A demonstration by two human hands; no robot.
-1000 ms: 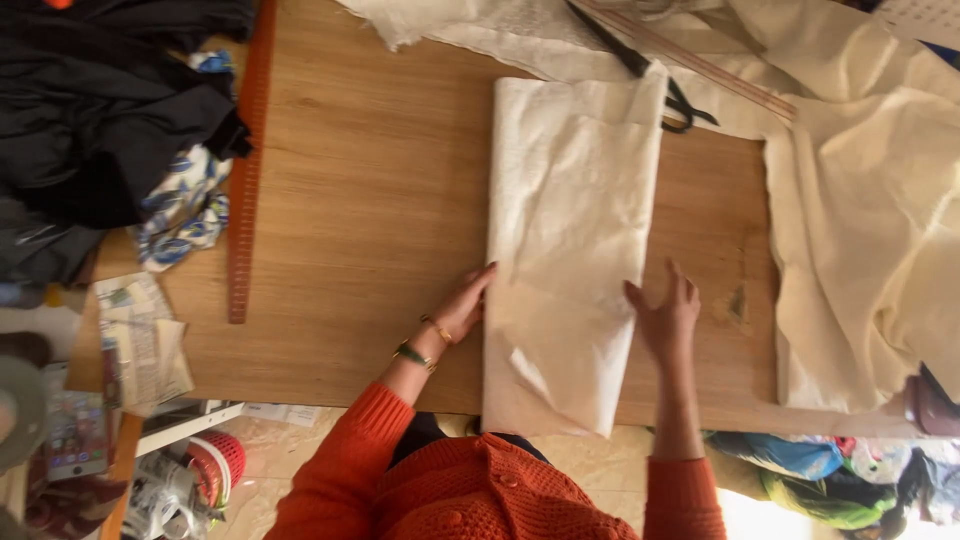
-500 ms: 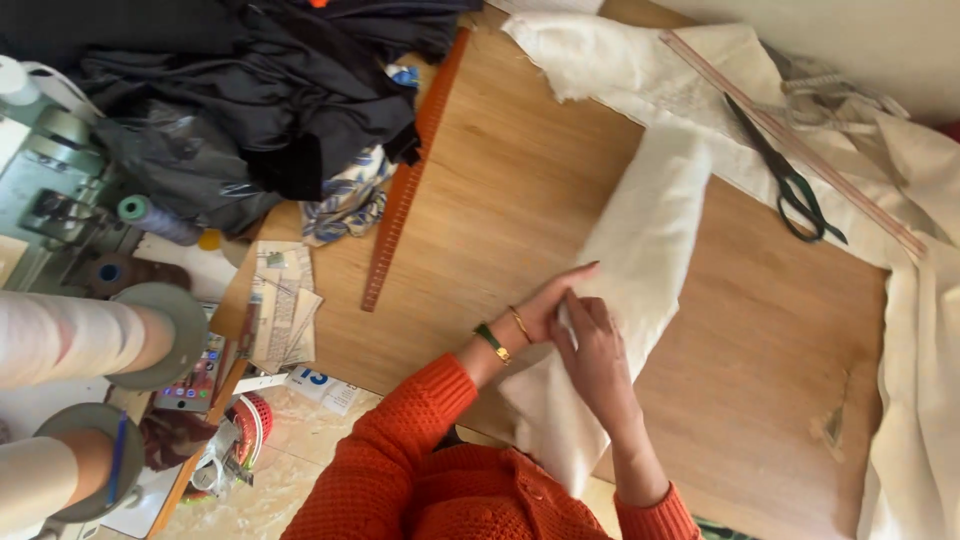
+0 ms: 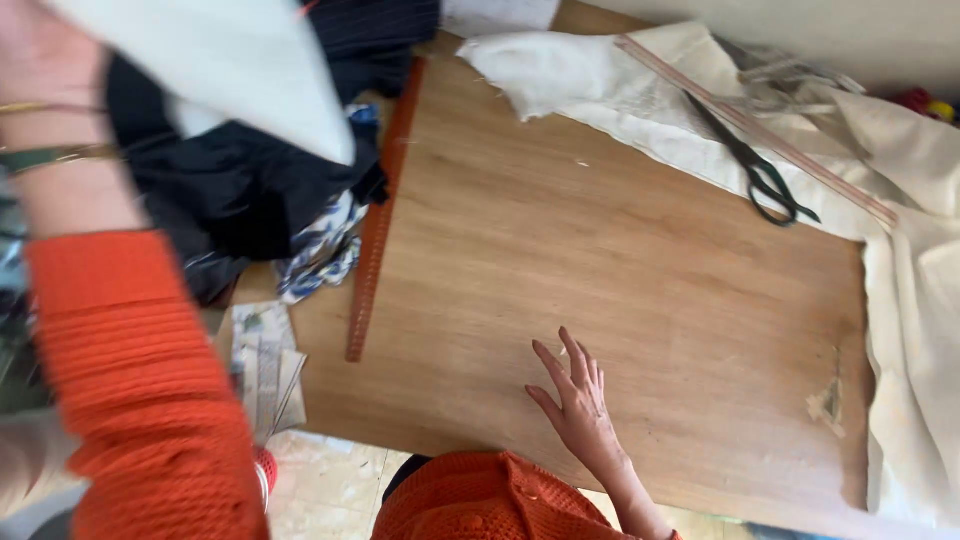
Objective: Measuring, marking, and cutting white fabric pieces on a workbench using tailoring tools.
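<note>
1. Large brown wooden tabletop [image 3: 640, 300]: most of its middle is bare. Loose cream cotton fabric [image 3: 900, 200] is draped over its far and right edges.
2. Heap of black cloth [image 3: 250, 180] at the left edge, with a blue-and-white patterned scrap [image 3: 320, 255] below it.
3. Folded cream cloth piece [image 3: 220, 70], the thing in hand: raised at upper left, above the black heap and off the table. Left hand [image 3: 35, 60] in an orange knit sleeve carries it; blurred and cropped, so I cannot tell how the fingers close. Judged light, soft and limp with no stiffness, likely to unfold or sag if pinched at one corner. Best held along the folded edge or supported flat from below.
4. Right hand [image 3: 575, 395]: holds nothing, fingers spread narrowly, fingertips resting on the bare wood near the front edge.
5. Long reddish-brown wooden ruler [image 3: 385, 210] along the left side; a pale measuring stick [image 3: 760, 135] lies across the cream fabric.
6. Black-handled tailor's scissors [image 3: 755, 165], just beside that stick.
7. Printed paper leaflets [image 3: 265, 365], pale rectangles, below the table's left corner. No packages or signs discernible.
</note>
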